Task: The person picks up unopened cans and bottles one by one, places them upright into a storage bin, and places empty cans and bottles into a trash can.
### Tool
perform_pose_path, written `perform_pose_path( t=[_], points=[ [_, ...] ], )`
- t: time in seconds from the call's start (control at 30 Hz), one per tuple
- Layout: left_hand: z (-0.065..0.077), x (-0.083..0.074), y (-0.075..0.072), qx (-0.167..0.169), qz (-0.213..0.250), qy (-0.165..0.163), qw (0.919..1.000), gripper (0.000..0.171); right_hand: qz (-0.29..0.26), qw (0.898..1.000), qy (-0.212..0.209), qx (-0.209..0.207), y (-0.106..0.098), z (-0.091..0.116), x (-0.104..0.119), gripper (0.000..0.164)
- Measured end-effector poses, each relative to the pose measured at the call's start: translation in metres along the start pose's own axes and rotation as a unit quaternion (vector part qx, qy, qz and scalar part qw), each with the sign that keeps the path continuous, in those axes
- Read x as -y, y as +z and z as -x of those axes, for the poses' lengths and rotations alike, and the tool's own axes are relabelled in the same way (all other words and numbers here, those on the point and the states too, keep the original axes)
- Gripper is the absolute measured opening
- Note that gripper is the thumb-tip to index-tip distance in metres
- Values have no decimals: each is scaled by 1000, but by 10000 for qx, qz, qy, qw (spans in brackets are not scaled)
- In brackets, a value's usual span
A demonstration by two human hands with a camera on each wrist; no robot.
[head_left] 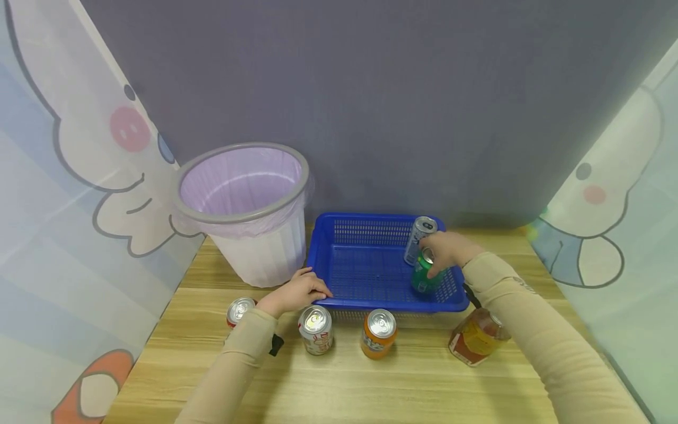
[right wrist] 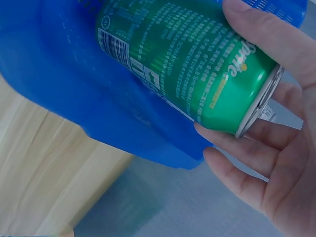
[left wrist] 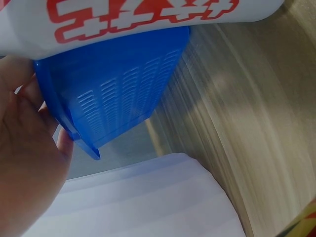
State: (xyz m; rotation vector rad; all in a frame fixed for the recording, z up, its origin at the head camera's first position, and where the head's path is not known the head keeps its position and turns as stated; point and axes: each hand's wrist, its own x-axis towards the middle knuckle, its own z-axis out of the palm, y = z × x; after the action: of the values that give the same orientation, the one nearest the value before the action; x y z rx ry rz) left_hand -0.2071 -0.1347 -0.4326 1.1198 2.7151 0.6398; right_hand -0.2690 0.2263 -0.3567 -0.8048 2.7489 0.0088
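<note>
My right hand (head_left: 449, 249) holds a green Sprite can (head_left: 422, 279) by its upper part, at the right end of a blue plastic basket (head_left: 360, 274). In the right wrist view, thumb and fingers lie on opposite sides of the can near its top rim. A slim silver-blue can (head_left: 415, 242) stands in the basket just behind it. At the basket's front left corner, my left hand (head_left: 298, 292) grips the rim, fingers over the edge in the left wrist view. Close by that hand stands a white can with red print (head_left: 316, 340).
An orange can (head_left: 377, 341) stands before the basket. A brown bottle with a yellow label (head_left: 477, 338) is under the right forearm, and a red can (head_left: 241, 309) is partly behind the left sleeve. A lined white bin (head_left: 259, 253) stands left of the basket, against the grey wall (head_left: 381, 106).
</note>
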Motion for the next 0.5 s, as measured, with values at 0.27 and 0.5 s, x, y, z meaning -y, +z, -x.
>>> perform_pose_path(
  t=[0.27,0.5],
  points=[
    [1,-1,-1,-16,-35,45,10000,17,-15,9999,141,90,8,-5,1,62],
    [0,-2,-1,-20,-49,47,10000,17,-108,9996,214,172,16,-10,0,66]
  ],
)
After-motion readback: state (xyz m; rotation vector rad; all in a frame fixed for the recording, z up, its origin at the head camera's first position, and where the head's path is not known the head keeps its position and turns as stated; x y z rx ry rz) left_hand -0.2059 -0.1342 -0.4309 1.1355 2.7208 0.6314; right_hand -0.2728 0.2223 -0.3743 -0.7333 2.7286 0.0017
